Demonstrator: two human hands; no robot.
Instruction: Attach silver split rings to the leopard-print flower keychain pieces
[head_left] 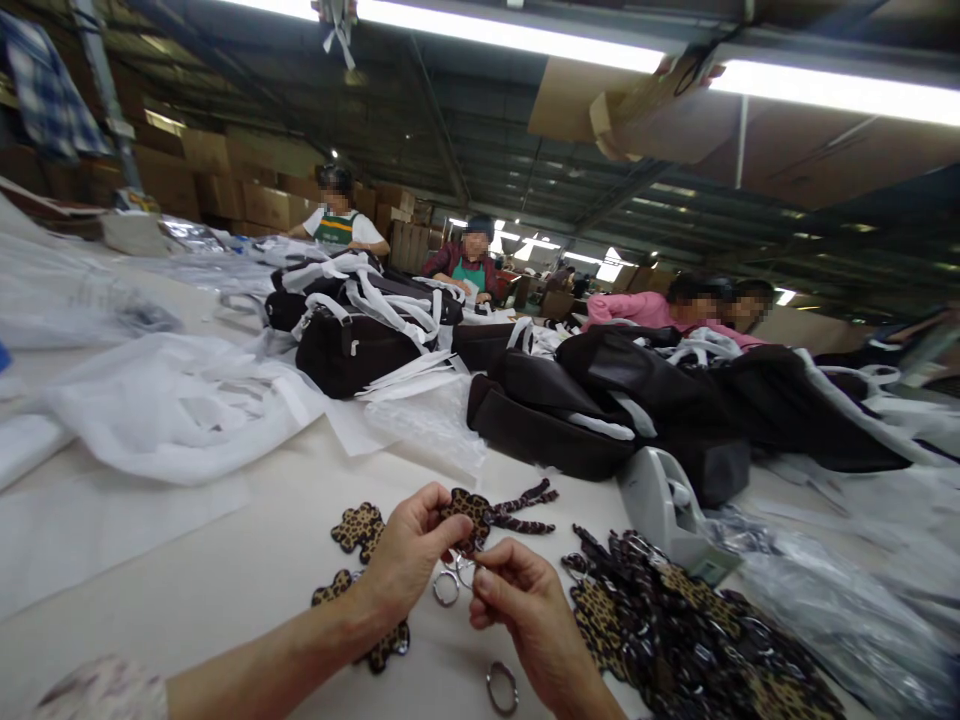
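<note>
Between the thumb and fingers of my left hand [405, 550] is a leopard-print charm [466, 515] with dark edging. Two braided dark straps [525, 508] stretch from it to the right. Close below, my right hand [521, 600] is closed in a pinch at the edge of a metal ring [465, 571]; its fingers partly cover the ring. Another metal ring [445, 588] hangs or lies beside it, I cannot tell which. A loose ring [502, 688] rests on the table near my right wrist. More leopard-print charms [358, 530] lie by my left forearm, partly hidden.
A pile of leopard charms with dark straps [675, 620] lies at right, beside a grey tape dispenser [660, 505]. Black bags with white-wrapped straps [375, 340] fill the table's far side. Clear plastic [847, 590] and white wrapping [180, 410] flank the table [247, 550]. Several people work beyond.
</note>
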